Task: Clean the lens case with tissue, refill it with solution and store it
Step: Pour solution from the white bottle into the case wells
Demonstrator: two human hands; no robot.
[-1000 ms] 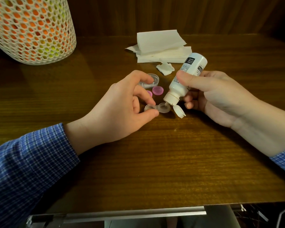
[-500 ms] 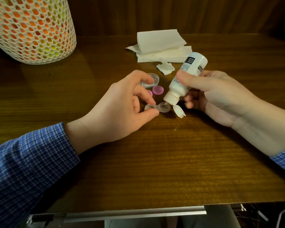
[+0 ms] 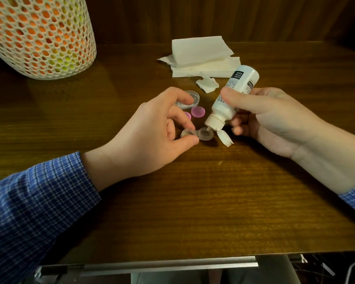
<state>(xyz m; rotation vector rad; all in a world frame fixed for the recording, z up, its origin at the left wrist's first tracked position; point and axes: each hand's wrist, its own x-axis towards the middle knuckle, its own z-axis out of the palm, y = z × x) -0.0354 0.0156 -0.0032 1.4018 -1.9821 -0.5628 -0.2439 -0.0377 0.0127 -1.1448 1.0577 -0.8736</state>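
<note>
On the wooden counter [image 3: 193, 201], the left hand [image 3: 143, 138] pinches the left cup of the clear, twin-cup lens case [image 3: 197, 135]. The right hand [image 3: 271, 117] has its grip wrapped round the tilted white solution bottle [image 3: 232, 97], nozzle over the right cup, flip cap hanging open. Beyond lie two pink caps [image 3: 198, 112], seemingly a clear outer box [image 3: 190, 99], and stacked tissues [image 3: 203, 56].

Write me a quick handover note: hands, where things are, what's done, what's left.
Left hand pinches the lens case flat on the table.
Right hand holds the solution bottle tipped, nozzle over the case's right well, flip cap hanging open.
Two pink caps lie off behind the case, by a clear holder; used tissue by the tissue stack.
Wiping looks done. Left: finish filling both wells, screw caps on, store.
</note>
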